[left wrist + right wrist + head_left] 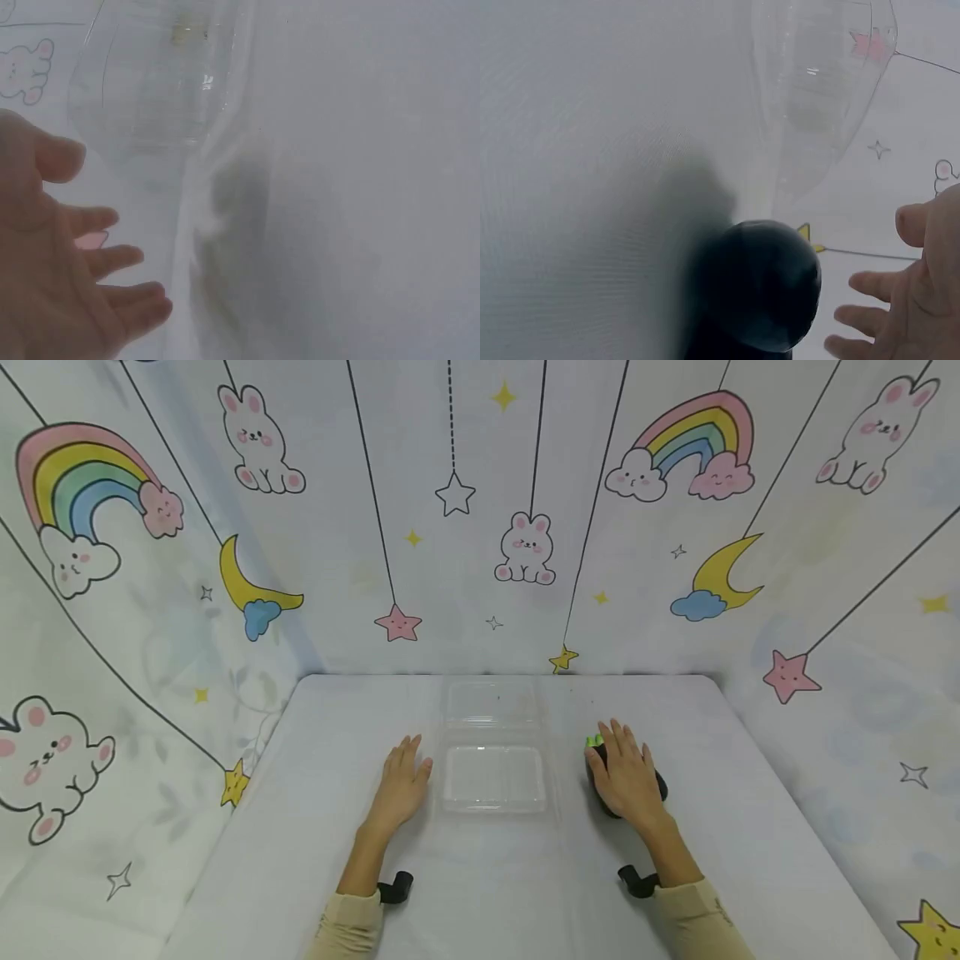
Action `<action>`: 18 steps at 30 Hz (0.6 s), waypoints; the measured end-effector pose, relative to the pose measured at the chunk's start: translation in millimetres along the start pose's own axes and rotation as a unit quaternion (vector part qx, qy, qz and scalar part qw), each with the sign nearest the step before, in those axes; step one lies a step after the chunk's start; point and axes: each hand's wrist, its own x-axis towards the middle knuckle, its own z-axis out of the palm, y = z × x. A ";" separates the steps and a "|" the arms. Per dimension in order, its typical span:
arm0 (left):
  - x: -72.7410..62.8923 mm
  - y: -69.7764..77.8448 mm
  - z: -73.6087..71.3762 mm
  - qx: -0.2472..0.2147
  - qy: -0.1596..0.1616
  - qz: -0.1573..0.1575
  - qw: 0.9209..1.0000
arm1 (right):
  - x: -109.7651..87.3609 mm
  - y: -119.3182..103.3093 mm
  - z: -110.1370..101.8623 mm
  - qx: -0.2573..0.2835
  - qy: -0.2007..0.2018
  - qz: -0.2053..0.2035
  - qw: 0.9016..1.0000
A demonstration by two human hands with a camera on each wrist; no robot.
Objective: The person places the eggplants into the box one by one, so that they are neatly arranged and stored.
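My left hand (400, 783) is held over the white table, left of a clear plastic container (492, 807), with its fingers extended and nothing in its grasp. Behind that container lies its clear lid-like half (491, 703). On the right, my right hand (627, 777) overlaps a dark, rounded, glossy thing (761, 289) in the head view. Bright green tips (594, 741) show at its far end, and the palm hides most of it. In the right wrist view, a gap shows between the spread fingers (870, 321) and the dark thing.
The white table (337, 710) ends at a backdrop (465, 585) printed with rabbits, stars and rainbows. A black camera mount (396, 887) sits at the left wrist and another mount (638, 882) at the right.
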 end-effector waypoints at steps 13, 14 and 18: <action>0.8 1.4 8.9 -0.076 0.017 -0.006 0.997 | -1.2 16.7 0.9 0.009 0.017 0.015 1.000; 0.3 2.4 8.3 -0.084 0.016 -0.005 0.996 | -1.2 17.7 1.3 0.006 0.020 0.018 1.000; 0.2 3.2 8.6 -0.107 0.013 -0.007 0.994 | -1.5 19.4 2.2 0.008 0.032 0.028 0.999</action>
